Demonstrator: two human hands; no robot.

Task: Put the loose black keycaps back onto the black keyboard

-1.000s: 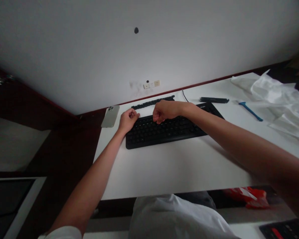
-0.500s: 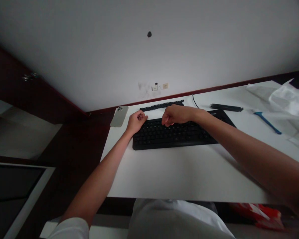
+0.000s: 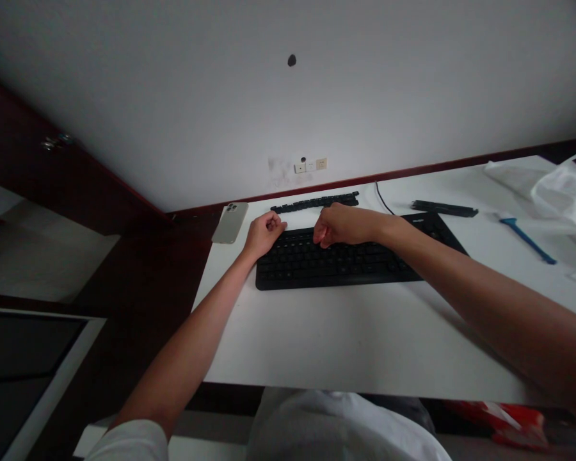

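A black keyboard [image 3: 307, 272] lies on the white table, tilted slightly up toward the right. At its upper left corner rests my left hand [image 3: 264, 235], fingers loosely curled, thumb near the keyboard's back edge, and nothing visible in it. My right hand [image 3: 340, 224] is over the keyboard's upper middle, its fingers pinched together and pointing down at the top key rows. Whatever those fingertips hold, if anything, is hidden. Just behind both hands stretches a row of loose black keycaps [image 3: 297, 205].
A phone [image 3: 230, 223] lies at the table's left edge. To the right are thin black strips [image 3: 444, 208], a blue tool [image 3: 528, 241] and crumpled white plastic [image 3: 564, 192]. A thin cable [image 3: 384, 200] runs behind the keyboard. Wall sockets [image 3: 310, 166] sit above the table's back edge.
The view has shifted slightly, so the things on the right appear a little further right. Both hands keep nearly the same place and pose on the keyboard.
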